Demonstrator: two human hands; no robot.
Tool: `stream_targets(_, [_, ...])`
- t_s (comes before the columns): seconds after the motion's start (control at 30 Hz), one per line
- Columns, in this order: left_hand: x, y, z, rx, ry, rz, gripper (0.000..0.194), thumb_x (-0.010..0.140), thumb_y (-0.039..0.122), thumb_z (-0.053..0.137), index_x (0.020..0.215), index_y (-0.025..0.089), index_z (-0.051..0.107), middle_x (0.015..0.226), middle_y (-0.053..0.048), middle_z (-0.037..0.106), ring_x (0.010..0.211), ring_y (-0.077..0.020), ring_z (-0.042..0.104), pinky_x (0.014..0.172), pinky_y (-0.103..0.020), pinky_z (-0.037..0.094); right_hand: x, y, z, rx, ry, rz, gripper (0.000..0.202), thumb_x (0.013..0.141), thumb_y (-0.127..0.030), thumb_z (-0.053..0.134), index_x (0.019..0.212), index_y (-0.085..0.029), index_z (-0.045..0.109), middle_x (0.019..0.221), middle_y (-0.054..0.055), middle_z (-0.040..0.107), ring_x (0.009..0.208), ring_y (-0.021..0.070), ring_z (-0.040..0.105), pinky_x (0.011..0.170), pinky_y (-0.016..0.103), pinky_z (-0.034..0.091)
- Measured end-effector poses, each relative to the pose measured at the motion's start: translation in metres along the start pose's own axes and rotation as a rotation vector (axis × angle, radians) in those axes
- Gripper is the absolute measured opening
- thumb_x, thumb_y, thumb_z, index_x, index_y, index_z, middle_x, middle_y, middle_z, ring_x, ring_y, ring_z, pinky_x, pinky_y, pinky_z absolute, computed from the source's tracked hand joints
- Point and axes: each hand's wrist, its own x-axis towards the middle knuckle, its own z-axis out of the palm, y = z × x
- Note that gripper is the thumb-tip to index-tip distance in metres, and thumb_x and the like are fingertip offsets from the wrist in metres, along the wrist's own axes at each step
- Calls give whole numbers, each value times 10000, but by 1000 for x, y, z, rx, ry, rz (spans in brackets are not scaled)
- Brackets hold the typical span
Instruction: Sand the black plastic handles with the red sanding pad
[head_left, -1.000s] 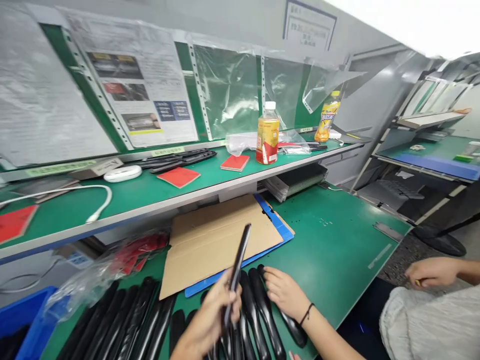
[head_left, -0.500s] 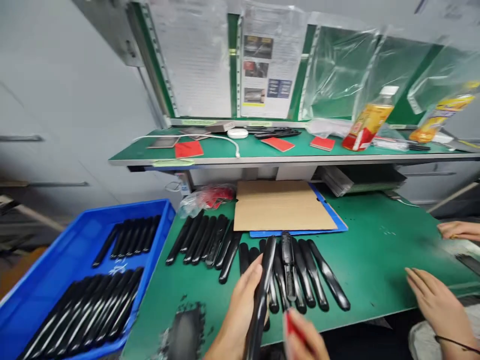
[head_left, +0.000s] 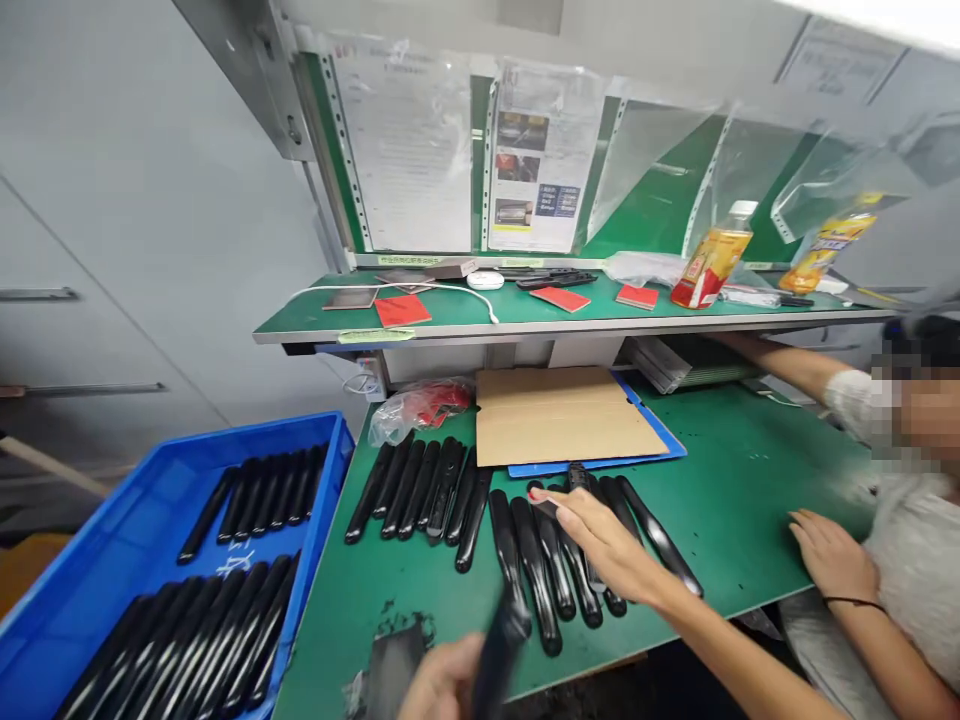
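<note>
Near the bottom edge my left hand (head_left: 442, 680) is closed around a black handle-shaped piece (head_left: 501, 645), both blurred by motion. My right hand (head_left: 600, 530) reaches over the row of black pieces (head_left: 536, 575) in the middle of the table, its fingers closed on a small red pad (head_left: 536, 494) near the upper ends of the row. Under and beside this hand lies a black piece with a slotted top (head_left: 577, 476). Left of the row, a second group of black pieces (head_left: 409, 490) lies side by side.
A blue bin (head_left: 341, 450) with rows of black pieces stands at the left. Cardboard (head_left: 570, 415) lies at the back, below a shelf (head_left: 450, 328) with red pads and bottles. A dark block (head_left: 394, 670) sits in front. A person's hand (head_left: 832, 555) rests at the right.
My right hand has moved up and forward over the row with the red pad. My left hand has lowered with its black piece. The person at the right now reaches toward the back.
</note>
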Motion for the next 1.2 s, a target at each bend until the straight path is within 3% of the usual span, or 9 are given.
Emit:
stream_targets(0.17, [17, 18, 7, -355, 13, 108, 298, 892, 361, 672, 1182, 299, 701, 959, -52, 729, 917, -194, 703, 700, -253, 576, -25, -17, 30, 537, -18, 268, 758, 1012, -647, 159, 1266, -147, 668, 794, 92, 684, 596, 183, 575, 624, 331, 493])
stream_targets(0.27, [38, 16, 12, -349, 105, 96, 276, 967, 414, 569, 1048, 189, 708, 875, -95, 708, 679, -155, 659, 521, -211, 513, -34, -25, 46, 978, -56, 407, 709, 949, -703, 340, 1219, -151, 694, 808, 99, 679, 605, 175, 568, 616, 308, 468])
stream_targets(0.4, [44, 7, 13, -203, 324, 177, 279, 893, 373, 718, 1092, 180, 698, 738, -38, 634, 566, -119, 598, 521, -207, 517, -43, -21, 57, 883, 70, 329, 632, 963, -666, 368, 1250, -197, 680, 836, 81, 686, 643, 178, 574, 672, 318, 504])
stream_targets(0.57, [35, 5, 10, -137, 347, 227, 802, 811, 201, 815, 1482, 378, 414, 779, 36, 614, 538, -78, 567, 458, -142, 463, -54, -19, 67, 272, 235, -40, 546, 1023, -563, 352, 1426, -259, 559, 1284, 102, 653, 1095, 241, 640, 919, 354, 546])
stream_targets(0.67, [34, 3, 6, -298, 269, 126, 749, 824, 183, 799, 1468, 334, 449, 699, 61, 546, 551, -73, 556, 480, -133, 447, -50, -36, 67, -94, 42, -475, 495, 1061, -450, 338, 1504, -268, 462, 1592, 83, 423, 1400, 253, 471, 1109, 395, 446])
stream_targets(0.8, [30, 2, 0, -318, 167, 21, 654, 815, 289, 819, 1412, 292, 553, 731, 39, 563, 569, -92, 580, 512, -180, 483, -38, -59, 68, -467, -282, -1000, 583, 1022, -410, 513, 1564, -282, 338, 1416, 31, 633, 1142, 225, 648, 912, 348, 536])
stream_targets(0.9, [27, 5, -3, -320, 139, 2, 640, 799, 293, 833, 1386, 288, 577, 767, 19, 582, 612, -113, 612, 526, -198, 487, -38, -59, 78, -555, -270, -904, 574, 1021, -381, 508, 1561, -284, 338, 1391, 40, 648, 1070, 254, 673, 853, 415, 534])
stream_targets(1.07, [15, 4, -3, -281, 110, -8, 409, 782, 255, 853, 1164, 221, 712, 669, 52, 500, 523, -47, 479, 510, -163, 402, -16, -41, 81, -421, -296, -873, 357, 1023, -500, 446, 1322, -421, 623, 1207, -59, 757, 996, 181, 681, 891, 344, 506])
stream_targets(1.2, [-4, 5, -3, -169, -133, -39, 375, 785, 310, 851, 1121, 175, 755, 607, 55, 473, 467, -37, 415, 468, -176, 365, 23, -30, 56, -348, -193, -281, 384, 1039, -441, 427, 1308, -315, 670, 1357, 49, 679, 1084, 274, 610, 1012, 510, 397])
